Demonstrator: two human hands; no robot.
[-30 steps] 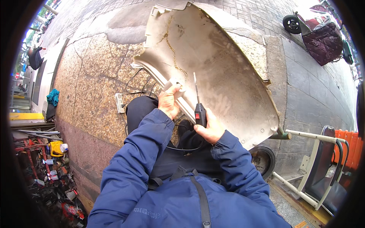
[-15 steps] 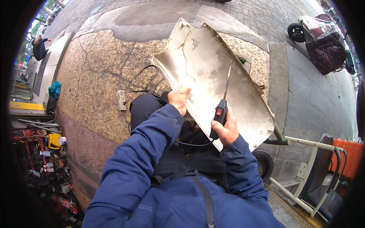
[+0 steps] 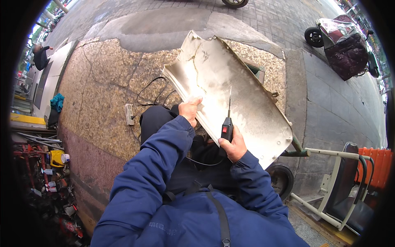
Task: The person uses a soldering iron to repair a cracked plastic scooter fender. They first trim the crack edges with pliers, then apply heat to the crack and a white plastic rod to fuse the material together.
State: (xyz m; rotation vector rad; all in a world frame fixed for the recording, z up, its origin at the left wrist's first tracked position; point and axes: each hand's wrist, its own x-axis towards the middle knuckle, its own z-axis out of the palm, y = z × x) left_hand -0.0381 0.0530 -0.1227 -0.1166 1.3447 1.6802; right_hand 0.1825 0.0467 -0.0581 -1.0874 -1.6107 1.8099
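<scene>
A large curved white plastic panel (image 3: 234,90) lies tilted across my lap, its dirty inner face up. A rough brownish seam (image 3: 195,68) runs down its upper left part. My left hand (image 3: 189,111) is closed on the panel's left edge, thumb on top. In my right hand (image 3: 233,145) is a corded soldering iron (image 3: 227,129) with a black handle and a red switch. Its thin metal tip points up and away over the panel; whether it touches the surface I cannot tell. The cord drops from the handle toward my lap.
A power strip (image 3: 129,114) with a black cable lies on the stone ground at left. Tools and parts (image 3: 53,181) crowd the lower left. At right stand a metal-framed chair (image 3: 341,185) and a small wheel (image 3: 279,181). A covered scooter (image 3: 345,53) is parked far right.
My right hand has brought the soldering iron left and slightly down, nearer the seam side. The panel sits a little lower in view. More of a passing wheel shows at the top.
</scene>
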